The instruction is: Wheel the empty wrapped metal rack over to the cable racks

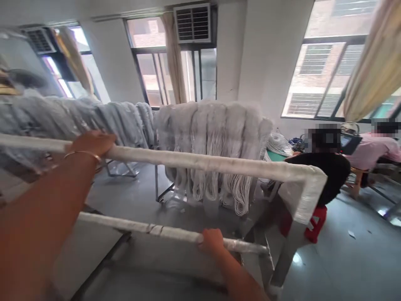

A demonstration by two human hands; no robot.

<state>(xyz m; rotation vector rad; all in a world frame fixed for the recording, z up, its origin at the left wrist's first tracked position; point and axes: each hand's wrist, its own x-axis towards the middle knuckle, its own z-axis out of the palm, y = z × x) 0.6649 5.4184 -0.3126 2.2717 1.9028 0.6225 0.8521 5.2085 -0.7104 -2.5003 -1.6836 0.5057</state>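
Note:
A metal rack stands right in front of me, its upper rail (194, 161) wrapped in whitish plastic. My left hand (92, 143) is closed over that rail toward its left part, with a bangle on the wrist. Lower down, my right hand (212, 241) grips the wrapped lower rail (131, 225) near its right end. Both rails carry nothing where I see them. Just beyond the upper rail, bundles of white cable (213, 133) in clear plastic hang on another rack; the rail hides part of them.
More wrapped bundles (103, 121) hang along the left. At right, a person in black (326, 175) sits on a red stool (318, 223), beside a green-topped table (275, 156) with coiled cable (278, 143). Another person in pink (372, 148) sits farther right. The grey floor (354, 259) shows between.

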